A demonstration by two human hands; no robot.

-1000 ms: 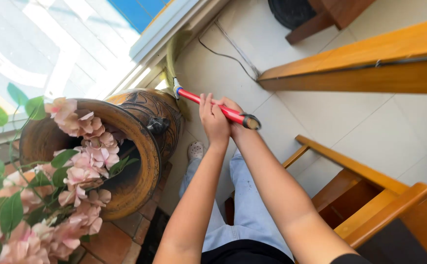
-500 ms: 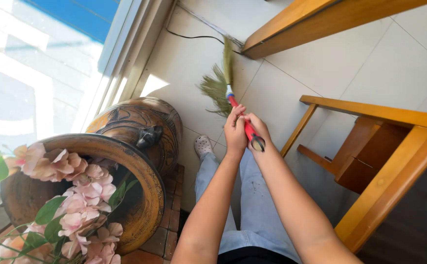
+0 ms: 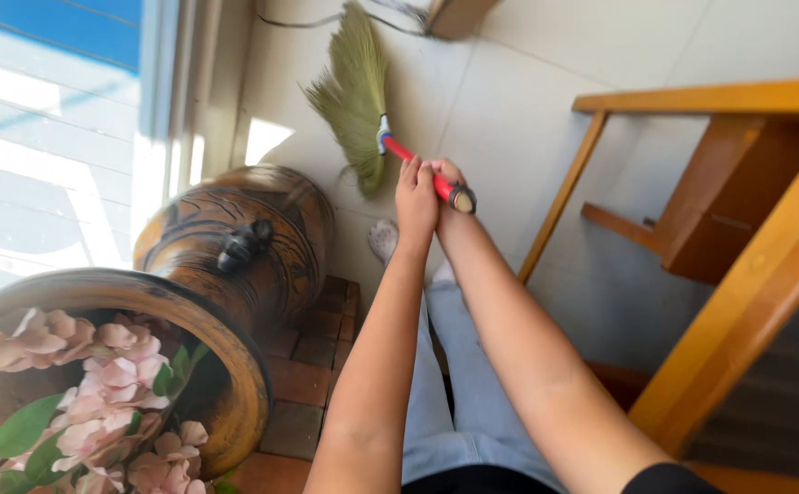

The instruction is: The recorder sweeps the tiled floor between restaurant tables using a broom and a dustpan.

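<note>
Now: grass broom swung leftward toward window; left hand and right hand both clasp its red handle; sweeping stroke underway.

One broom, green-bristled with a red handle. Two hands on that handle: the left hand and the right hand, touching each other. One large brown carved urn, with one spray of pink flowers at its mouth (the blossoms overlap too much to count one by one). One light shoe shows on the floor; a second cannot be made out. One wooden chair frame to the right, and one dark cable along the wall. One window at left.
</note>
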